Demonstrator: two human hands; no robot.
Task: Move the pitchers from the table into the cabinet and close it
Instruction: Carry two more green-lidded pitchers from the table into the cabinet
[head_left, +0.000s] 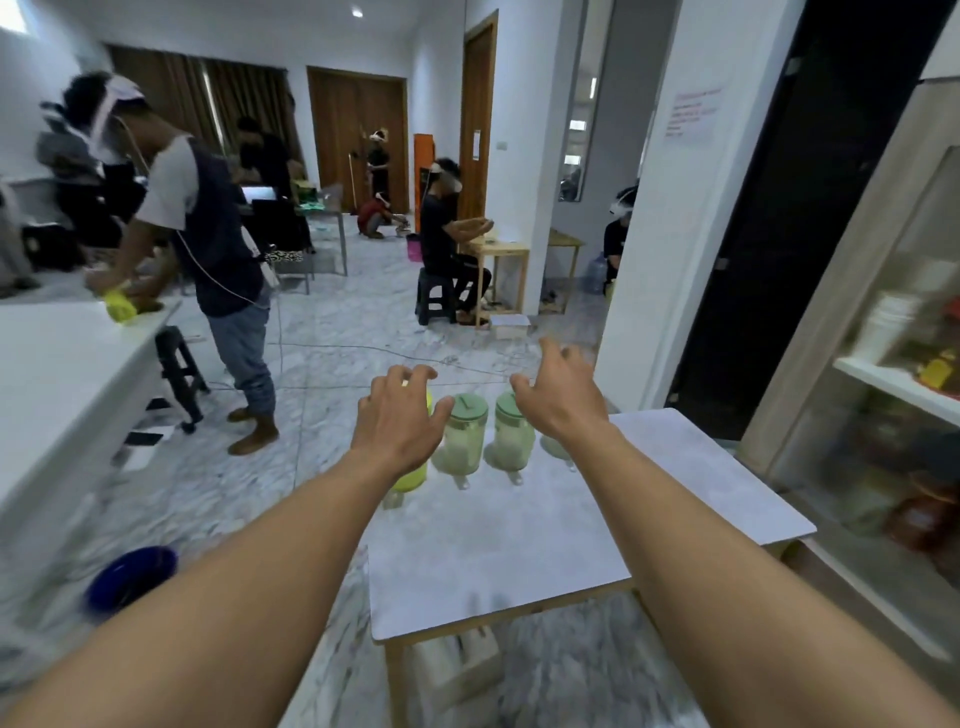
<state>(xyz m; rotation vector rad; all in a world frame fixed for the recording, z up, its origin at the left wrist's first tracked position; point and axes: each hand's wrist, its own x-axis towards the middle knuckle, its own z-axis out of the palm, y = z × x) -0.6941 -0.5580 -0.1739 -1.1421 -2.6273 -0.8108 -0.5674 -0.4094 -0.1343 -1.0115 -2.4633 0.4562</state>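
Several plastic pitchers stand in a row at the far edge of the small white table (545, 545). A yellow-green pitcher (413, 478) is at the left, mostly hidden by my left hand (397, 415), which hovers over it with fingers spread. Two clear pitchers with green lids (462, 436) (511, 434) stand in the middle. Another pitcher (556, 447) is largely hidden behind my right hand (558, 392), also held open above the row. The cabinet (883, 364) stands at the right with shelves of items visible.
A long white counter (57, 374) runs along the left, where a person (208, 249) wipes with a yellow cloth. A black stool (179, 371) and a blue bowl (130, 577) are on the marble floor. Other people sit and stand further back.
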